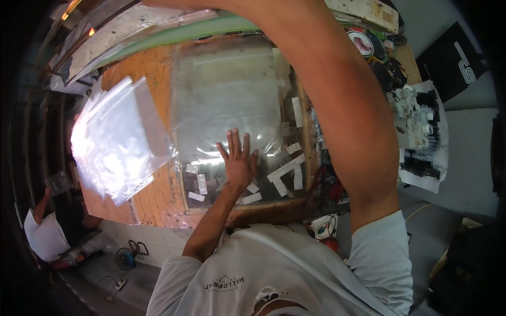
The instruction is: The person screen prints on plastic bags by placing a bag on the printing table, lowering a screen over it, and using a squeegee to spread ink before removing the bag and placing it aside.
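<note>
My left hand [239,164] lies flat with its fingers spread on the lower part of a clear plastic bag [226,100]. This bag rests on a dark glossy plate [221,192] set on the wooden table. White tape pieces [287,168] stick to the plate around its lower and right edges. My right forearm [337,95] arches across the upper right toward the top, by a raised frame with a greenish edge [158,39]. The right hand itself is beyond the top of the picture, so its hold is hidden.
On the wooden table [153,195], a stack of clear plastic bags [113,142] sits at the left. Rolls and jars [363,45] crowd the far right, beside white plastic parts [411,116] on paint-smeared paper. Another person [45,231] sits at the lower left near a fan [125,258].
</note>
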Tool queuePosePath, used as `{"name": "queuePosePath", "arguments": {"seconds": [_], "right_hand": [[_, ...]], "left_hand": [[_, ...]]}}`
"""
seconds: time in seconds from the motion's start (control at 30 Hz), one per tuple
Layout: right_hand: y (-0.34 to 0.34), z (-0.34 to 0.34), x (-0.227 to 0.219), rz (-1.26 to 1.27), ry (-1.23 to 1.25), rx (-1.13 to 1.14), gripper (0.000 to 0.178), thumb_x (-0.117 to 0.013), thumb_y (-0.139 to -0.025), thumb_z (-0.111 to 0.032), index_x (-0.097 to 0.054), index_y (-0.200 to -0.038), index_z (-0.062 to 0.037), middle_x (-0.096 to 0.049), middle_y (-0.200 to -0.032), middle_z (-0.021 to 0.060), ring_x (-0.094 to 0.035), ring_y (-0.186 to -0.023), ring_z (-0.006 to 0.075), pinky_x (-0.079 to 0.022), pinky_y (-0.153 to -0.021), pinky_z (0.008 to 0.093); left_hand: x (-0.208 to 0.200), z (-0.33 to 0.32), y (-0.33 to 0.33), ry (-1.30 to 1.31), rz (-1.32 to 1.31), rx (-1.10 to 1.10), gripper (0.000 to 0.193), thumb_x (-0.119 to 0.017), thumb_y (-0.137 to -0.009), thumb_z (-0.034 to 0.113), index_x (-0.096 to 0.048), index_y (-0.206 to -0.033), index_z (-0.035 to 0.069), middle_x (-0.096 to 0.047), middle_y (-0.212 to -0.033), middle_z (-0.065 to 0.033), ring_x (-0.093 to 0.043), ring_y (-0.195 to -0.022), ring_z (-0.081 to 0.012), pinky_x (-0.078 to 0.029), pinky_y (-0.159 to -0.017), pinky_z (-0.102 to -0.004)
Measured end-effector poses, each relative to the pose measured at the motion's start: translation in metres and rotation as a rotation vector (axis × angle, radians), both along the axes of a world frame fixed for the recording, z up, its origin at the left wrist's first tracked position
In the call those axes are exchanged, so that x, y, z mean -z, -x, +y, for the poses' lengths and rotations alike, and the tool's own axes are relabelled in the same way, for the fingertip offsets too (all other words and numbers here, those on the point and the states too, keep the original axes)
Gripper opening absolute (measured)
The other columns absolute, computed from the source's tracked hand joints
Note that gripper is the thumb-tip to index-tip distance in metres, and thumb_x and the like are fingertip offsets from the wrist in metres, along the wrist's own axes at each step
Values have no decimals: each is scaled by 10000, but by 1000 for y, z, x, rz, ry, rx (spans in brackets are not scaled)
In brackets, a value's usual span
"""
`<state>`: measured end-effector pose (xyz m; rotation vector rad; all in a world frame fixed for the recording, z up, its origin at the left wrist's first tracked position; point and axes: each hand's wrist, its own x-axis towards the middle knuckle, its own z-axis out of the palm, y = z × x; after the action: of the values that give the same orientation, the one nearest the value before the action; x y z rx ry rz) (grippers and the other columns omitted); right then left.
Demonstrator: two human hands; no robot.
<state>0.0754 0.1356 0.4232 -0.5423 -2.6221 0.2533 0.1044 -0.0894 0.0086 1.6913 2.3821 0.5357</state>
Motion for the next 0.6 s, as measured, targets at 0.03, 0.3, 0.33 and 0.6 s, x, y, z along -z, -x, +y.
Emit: {"name": "queuePosePath", "arguments": {"seconds": [0.03,0.3,0.33,0.6], "right_hand": [[-2,1,1,-8,34,-47,373,-498,-1065,-203,-701,-876,46,-564,-644,79,-517,-534,137,-481,-489,328],[-12,-11,8,26,160,-21,421,-535,-1073,-291,-705,-857,28,-540,-622,40,-467,-491,124,-434,-434,311],[-12,-12,6,9,193,-21,424,-537,-1075,-303,-701,-858,22,-540,-625,33,-464,-494,121,-434,-437,308],[-2,-15,23,273,112,-35,393,-614,-989,-414,-727,-989,-37,-656,-742,118,-622,-706,237,-487,-707,392]], "left_hand": [[0,-1,0,-6,-8,9,600,-557,-1045,302,-415,-1557,25,-181,-1699,-263,-74,-1604,-422,14,-1216,-728],[8,-5,1,-59,-15,26,601,-574,-1031,275,-417,-1553,20,-192,-1690,-272,-77,-1602,-429,-2,-1217,-728],[9,-6,1,-60,-18,32,608,-586,-1024,271,-420,-1547,10,-202,-1683,-282,-81,-1601,-435,-4,-1215,-731],[-27,-4,7,-89,-171,-6,601,-582,-1023,227,-406,-1565,33,-203,-1688,-272,-110,-1594,-441,2,-1221,-712]]}}
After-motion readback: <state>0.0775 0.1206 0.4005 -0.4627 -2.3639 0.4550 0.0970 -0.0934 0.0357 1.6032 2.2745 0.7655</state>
